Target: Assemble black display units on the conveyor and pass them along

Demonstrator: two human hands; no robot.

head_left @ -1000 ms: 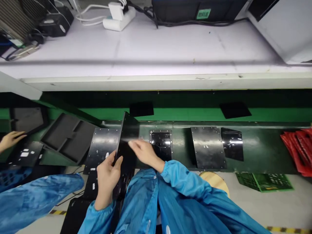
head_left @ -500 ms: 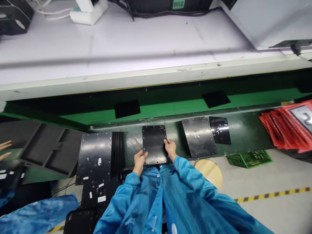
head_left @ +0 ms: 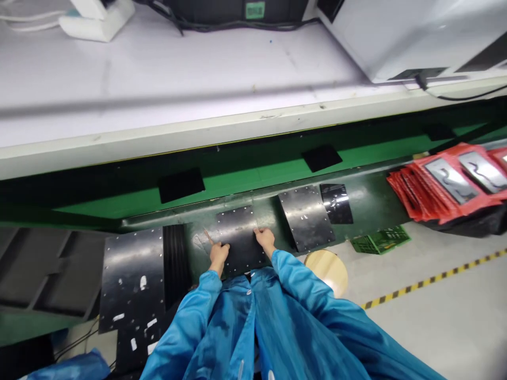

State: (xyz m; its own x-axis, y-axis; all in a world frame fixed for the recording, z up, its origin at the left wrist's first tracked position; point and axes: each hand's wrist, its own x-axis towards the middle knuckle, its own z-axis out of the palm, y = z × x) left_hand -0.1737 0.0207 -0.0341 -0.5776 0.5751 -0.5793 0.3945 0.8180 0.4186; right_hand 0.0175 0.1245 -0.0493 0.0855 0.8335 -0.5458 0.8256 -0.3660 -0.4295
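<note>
A black plate (head_left: 240, 240) with small light dots along its edges lies in front of my body on the green surface. My left hand (head_left: 219, 254) is closed at its left edge, with thin tweezers (head_left: 208, 237) sticking up from the fingers. At the plate's right edge, my right hand (head_left: 265, 239) pinches the side. To the right sits a stack of similar plates (head_left: 307, 217), with a glossy dark sheet (head_left: 336, 203) beside it. Another stack of black plates (head_left: 132, 274) stands on the left.
Red padded packages (head_left: 439, 184) lie at the right, above a green crate (head_left: 381, 240). A round wooden stool (head_left: 328, 271) is near my right sleeve. The white table edge (head_left: 222, 134) runs across ahead. Black trays (head_left: 47, 269) and another person's blue sleeve (head_left: 71, 368) are at left.
The view has shifted right, so the surroundings appear further left. The plate between my hands now shows a different tilt and reflection. The other person's hand has left view.
</note>
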